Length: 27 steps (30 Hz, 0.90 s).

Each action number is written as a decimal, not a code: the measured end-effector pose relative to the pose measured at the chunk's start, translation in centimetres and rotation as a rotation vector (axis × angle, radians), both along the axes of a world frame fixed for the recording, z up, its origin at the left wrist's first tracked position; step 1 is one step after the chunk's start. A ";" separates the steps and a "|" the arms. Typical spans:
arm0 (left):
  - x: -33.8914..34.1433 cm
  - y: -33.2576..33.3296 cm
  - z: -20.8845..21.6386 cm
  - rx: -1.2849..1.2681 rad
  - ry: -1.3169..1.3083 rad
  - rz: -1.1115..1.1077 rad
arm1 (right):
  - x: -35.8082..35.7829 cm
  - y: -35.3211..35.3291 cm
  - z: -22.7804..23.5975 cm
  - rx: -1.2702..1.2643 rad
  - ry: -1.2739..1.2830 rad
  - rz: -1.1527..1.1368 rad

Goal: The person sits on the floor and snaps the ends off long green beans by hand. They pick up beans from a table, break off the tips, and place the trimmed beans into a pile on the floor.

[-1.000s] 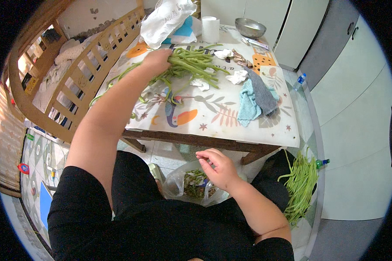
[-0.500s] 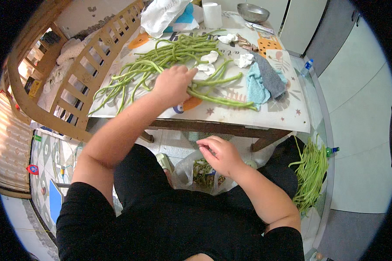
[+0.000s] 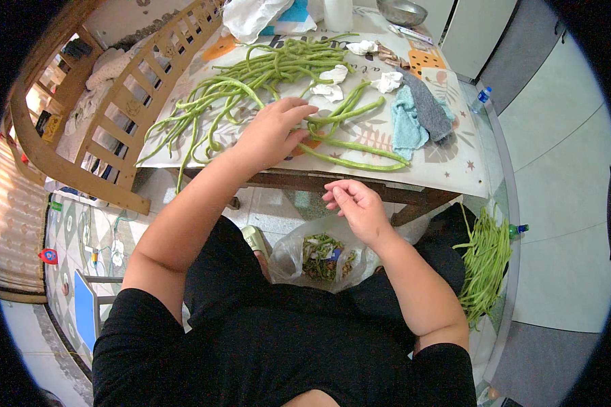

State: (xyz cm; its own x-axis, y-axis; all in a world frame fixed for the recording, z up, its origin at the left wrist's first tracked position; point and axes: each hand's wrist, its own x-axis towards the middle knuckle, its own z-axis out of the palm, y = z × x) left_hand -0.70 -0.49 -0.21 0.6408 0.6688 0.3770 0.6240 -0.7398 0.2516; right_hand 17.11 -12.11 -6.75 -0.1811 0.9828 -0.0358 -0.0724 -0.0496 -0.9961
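Note:
Long green beans (image 3: 288,64) lie in a loose heap on the table. My left hand (image 3: 275,132) reaches over the near part of the heap, its thumb apart from the fingers. Several beans run out to the right from beside its fingertips, and I see none in its grip. Above my lap, in front of the table edge, my right hand (image 3: 356,207) is curled with the thumb against the fingers; nothing shows in it. Below it, a clear plastic bag (image 3: 288,261) holds bean scraps (image 3: 322,254).
Crumpled white tissues (image 3: 329,85), a teal cloth (image 3: 407,122) and a grey cloth (image 3: 431,112) lie on the table. A metal bowl (image 3: 402,12) stands at the back. More beans (image 3: 485,264) lie by my right leg. A wooden rail (image 3: 115,129) borders the left side.
My right hand has risen toward the table edge, its fingers drawing together. The left hand's thumb and fingers have parted. One bean now hangs over the table's near left edge.

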 end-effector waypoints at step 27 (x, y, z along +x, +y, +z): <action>3.0 -1.2 1.9 -1.222 -1.386 -0.390 | 2.1 0.7 1.6 -0.125 0.241 0.091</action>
